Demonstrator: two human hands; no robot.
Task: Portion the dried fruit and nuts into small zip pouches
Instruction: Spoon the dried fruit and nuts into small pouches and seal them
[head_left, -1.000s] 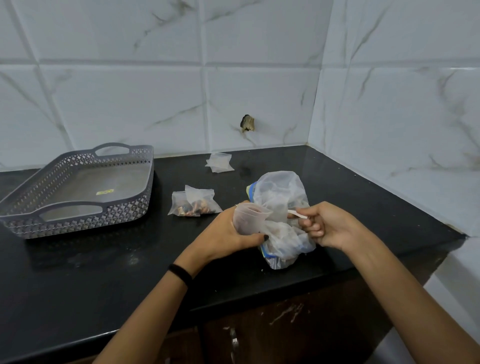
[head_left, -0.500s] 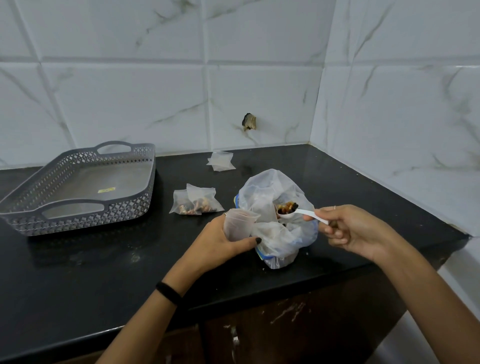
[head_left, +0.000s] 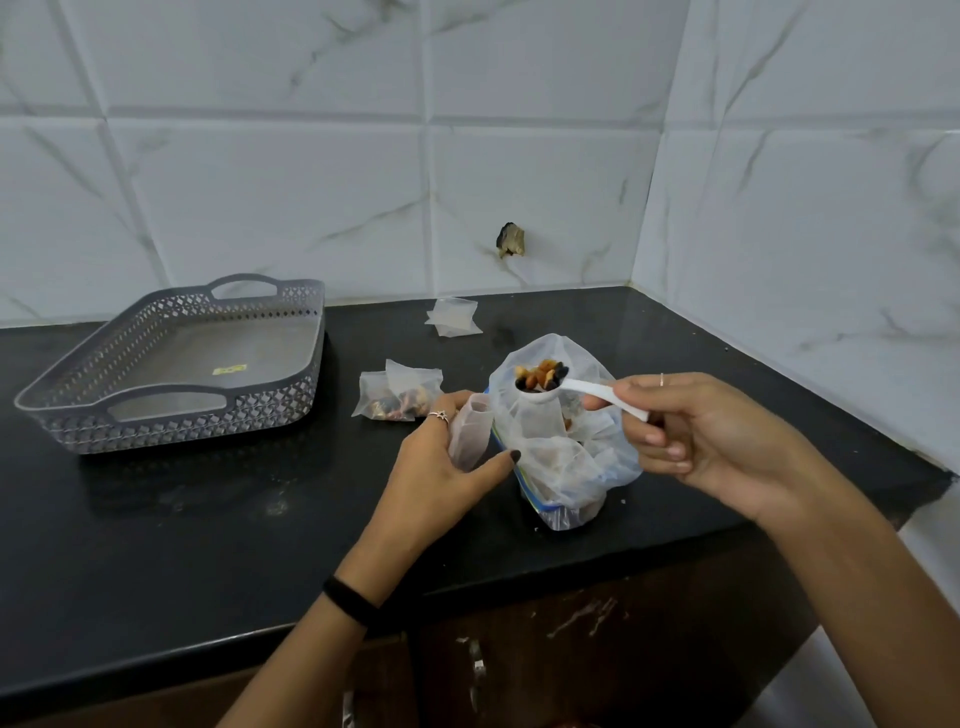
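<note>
My left hand grips a small clear zip pouch, held upright with its mouth open. My right hand pinches the handle of a white plastic scoop. The scoop's bowl is heaped with dried fruit and nuts and hangs just right of the pouch's mouth. Behind and under the scoop stands the big crumpled plastic bag of mix on the black counter. Two filled pouches lie to the left of the bag.
A grey perforated tray with handles sits at the left of the black counter. A few empty pouches lie near the back wall. Tiled walls close in the back and right; the counter's front edge is near my wrists.
My right hand has drawn the scoop out of the big bag, loaded with fruit and nuts, and raised it beside the pouch. My left hand keeps holding the pouch.
</note>
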